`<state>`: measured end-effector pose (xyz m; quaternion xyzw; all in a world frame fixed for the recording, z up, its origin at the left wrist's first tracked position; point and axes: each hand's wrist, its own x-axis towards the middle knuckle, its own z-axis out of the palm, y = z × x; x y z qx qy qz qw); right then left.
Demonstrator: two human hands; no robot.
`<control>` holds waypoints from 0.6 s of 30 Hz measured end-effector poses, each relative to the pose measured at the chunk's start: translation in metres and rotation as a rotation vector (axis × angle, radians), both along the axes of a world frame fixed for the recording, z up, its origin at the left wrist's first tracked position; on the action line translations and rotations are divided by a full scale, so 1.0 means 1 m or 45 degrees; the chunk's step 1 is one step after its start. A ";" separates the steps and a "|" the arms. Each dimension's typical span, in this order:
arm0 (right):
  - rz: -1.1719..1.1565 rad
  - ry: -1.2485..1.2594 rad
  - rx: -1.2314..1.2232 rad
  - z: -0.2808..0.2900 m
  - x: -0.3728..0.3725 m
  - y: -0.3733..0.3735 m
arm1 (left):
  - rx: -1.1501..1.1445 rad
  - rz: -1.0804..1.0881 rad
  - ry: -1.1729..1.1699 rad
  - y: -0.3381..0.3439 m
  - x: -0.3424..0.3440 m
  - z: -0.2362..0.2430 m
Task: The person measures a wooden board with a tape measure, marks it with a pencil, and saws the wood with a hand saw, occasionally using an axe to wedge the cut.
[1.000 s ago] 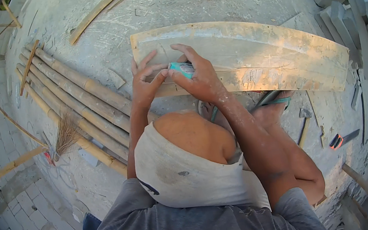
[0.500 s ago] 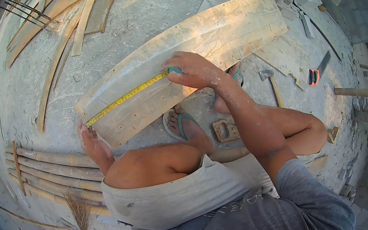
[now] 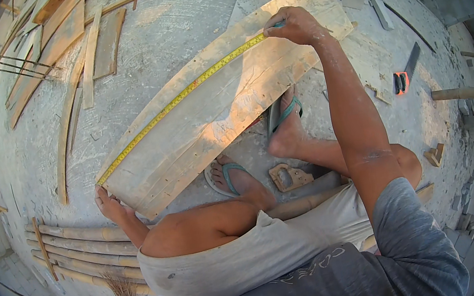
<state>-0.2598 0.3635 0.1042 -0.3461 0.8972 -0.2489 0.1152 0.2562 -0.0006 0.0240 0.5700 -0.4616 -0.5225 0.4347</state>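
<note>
Left hand (image 3: 114,207), frame left, seemingly pinches a tape (image 3: 194,83) stretched along a board (image 3: 188,143); right hand (image 3: 299,24), upper right, clasps its case (image 3: 278,24). Slipping left fingers could trigger recoil.

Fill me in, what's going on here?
A yellow tape lies drawn out lengthwise over a long board. The person's right hand grips its teal case towards the board's far right end. The left hand is at the tape's other end, by the board's left corner. An orange-handled saw lies off to the right.
</note>
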 end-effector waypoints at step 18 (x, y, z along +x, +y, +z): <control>0.040 0.016 -0.129 -0.029 -0.011 0.001 | -0.160 -0.045 -0.066 0.005 -0.009 -0.003</control>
